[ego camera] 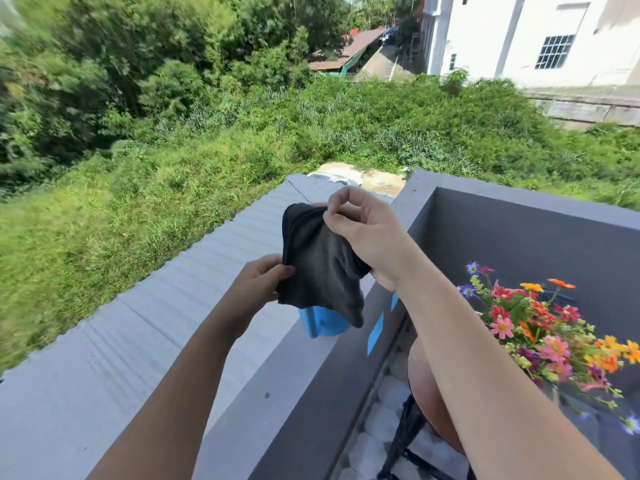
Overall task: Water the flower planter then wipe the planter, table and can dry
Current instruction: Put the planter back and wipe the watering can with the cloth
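**Planter flowers [540,327] awaiting wipe-down: cloth held in the air, not yet applied**

Step in hand: judged to be the drying stage, at its preparation. A dark cloth [322,268] was held up above the top edge of the grey parapet ledge [294,410], touching no surface. The left hand [263,282] pinched its lower left edge. The right hand [363,233] pinched its upper edge between thumb and fingertips. The hands were apart, and the cloth hung slack and creased between them.

Location of the task's items: the flowers stood inside the balcony, at the right. They appeared to rise from the far right side of the round brown table [420,386], though the right forearm hid the contact. The planter's own wall could not be made out beneath the blooms. A blue container [320,323], taken to be the watering can, sat on the ledge's top edge, half hidden behind the cloth.

Next move, as assessed: fold or bunch the cloth into a pad, then lower it to the planter, table or can. Whether these surfaces were wet could not be seen.

Count:
- cloth, one
- hands, two
- blue can, one
- flower cluster, one
- table, one
- blue tape patches [375,332] on the ledge's inner face, two
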{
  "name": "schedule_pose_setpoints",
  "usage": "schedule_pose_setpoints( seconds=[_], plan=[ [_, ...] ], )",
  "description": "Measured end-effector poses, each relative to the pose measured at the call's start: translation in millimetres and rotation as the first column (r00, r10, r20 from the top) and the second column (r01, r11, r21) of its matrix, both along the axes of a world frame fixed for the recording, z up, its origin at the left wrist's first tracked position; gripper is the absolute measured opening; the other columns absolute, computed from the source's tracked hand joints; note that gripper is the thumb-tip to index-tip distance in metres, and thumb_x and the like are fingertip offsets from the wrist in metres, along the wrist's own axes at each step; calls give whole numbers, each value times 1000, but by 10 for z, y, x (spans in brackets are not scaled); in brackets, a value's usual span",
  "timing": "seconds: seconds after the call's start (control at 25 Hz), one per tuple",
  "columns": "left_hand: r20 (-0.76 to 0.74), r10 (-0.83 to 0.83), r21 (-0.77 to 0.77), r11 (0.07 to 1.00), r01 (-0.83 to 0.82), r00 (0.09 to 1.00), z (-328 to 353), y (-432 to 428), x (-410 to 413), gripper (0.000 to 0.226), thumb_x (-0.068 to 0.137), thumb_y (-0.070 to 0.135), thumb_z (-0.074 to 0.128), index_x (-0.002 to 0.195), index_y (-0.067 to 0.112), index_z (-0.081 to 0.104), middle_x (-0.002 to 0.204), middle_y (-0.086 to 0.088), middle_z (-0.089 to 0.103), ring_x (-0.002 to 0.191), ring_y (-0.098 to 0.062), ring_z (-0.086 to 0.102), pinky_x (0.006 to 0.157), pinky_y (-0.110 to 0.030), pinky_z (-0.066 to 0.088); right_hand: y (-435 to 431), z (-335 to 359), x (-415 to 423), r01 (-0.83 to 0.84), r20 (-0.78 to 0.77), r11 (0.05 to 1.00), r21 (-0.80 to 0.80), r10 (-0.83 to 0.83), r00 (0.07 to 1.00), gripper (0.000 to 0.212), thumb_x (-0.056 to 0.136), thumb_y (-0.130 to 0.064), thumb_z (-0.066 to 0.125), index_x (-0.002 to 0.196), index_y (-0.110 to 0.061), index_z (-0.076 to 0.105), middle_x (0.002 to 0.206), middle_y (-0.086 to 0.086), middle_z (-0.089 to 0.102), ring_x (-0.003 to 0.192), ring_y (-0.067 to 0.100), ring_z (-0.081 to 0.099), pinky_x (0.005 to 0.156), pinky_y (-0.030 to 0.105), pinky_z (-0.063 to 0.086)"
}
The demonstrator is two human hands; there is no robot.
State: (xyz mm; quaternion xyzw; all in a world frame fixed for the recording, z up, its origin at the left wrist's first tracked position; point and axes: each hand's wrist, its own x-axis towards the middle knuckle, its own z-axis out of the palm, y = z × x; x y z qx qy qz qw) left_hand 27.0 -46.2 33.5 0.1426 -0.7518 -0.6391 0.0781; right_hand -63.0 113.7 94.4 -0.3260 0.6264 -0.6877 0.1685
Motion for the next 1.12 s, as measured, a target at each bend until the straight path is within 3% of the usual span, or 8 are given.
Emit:
schedule_pose_setpoints(
  seconds=[0.12, 0.28, 0.4, 0.56, 0.72, 0.8, 0.96, 1.12],
  plan=[
    [-13, 87, 30, 996, -86, 996, 72, -274, -104, 11, 87, 21, 57, 85, 18, 67, 75, 0, 65, 71, -16, 58, 63, -29, 49, 17, -93, -129, 117, -59, 986, 116, -111, 992, 40, 90, -5, 53, 68, -33, 71, 78, -13, 68, 76, 7, 56, 76, 23, 40],
    [126, 9, -220, 975, 19, 992, 268, -727, -598, 12, 79, 24, 72, 90, 20, 72, 88, -1, 70, 81, -16, 63, 73, -35, 50, 42, -633, -103, 171, -25, 923, 343, -173, 985, 32, 94, -14, 50, 119, -27, 64, 112, -10, 61, 96, 7, 57, 88, 19, 44],
    [302, -108, -348, 913, 215, 947, 235, -757, -1029, 21, 74, 26, 78, 94, 19, 72, 90, -2, 69, 85, -17, 62, 78, -37, 51, 13, -1012, -95, 285, -115, 857, 429, -261, 958, 41, 95, -14, 50, 136, -16, 50, 136, -7, 40, 129, 10, 40, 106, 17, 28],
    [355, -98, -411, 877, 249, 930, -68, -689, -1234, 27, 77, 27, 76, 101, 16, 68, 90, 2, 67, 85, -15, 60, 67, -24, 46, -47, -1296, -152, 367, -298, 787, 496, -243, 923, 46, 97, -16, 48, 141, -11, 41, 141, 3, 34, 130, 14, 38, 99, 6, 18],
    [160, 190, -578, 814, -65, 969, -348, -489, -993, 35, 82, 35, 68, 111, 14, 63, 106, -2, 59, 95, -20, 59, 75, -27, 42, -155, -1461, -142, 337, -329, 783, 522, -180, 927, 49, 94, -27, 53, 141, -19, 43, 140, 1, 36, 126, 18, 43, 109, 25, 31],
    [109, 350, -619, 756, -212, 930, -337, -240, -875, 34, 89, 42, 55, 94, 10, 66, 91, -3, 63, 95, -24, 61, 76, -30, 44, -154, -1519, -181, 358, -361, 768, 532, -177, 916, 49, 90, -36, 57, 137, -26, 47, 136, -2, 41, 125, 15, 42, 108, 31, 35],
    [368, 329, -656, 755, -8, 870, -291, 188, -890, 57, 84, 64, 43, 72, 11, 60, 75, -5, 62, 85, -25, 59, 67, -31, 42, -7, -1621, -369, 450, -552, 709, 543, -102, 828, 54, 86, -59, 43, 133, -32, 50, 137, -6, 51, 129, 16, 43, 105, 41, 36],
    [375, 329, -756, 649, 81, 867, -298, 376, -984, 51, 86, 59, 44, 88, 9, 54, 95, -11, 63, 100, -30, 58, 73, -30, 39, 169, -1755, -511, 442, -663, 636, 633, 151, 734, 68, 90, -59, 3, 149, -30, 21, 157, -5, 24, 146, 14, 17, 115, 46, 16]
  ],
)
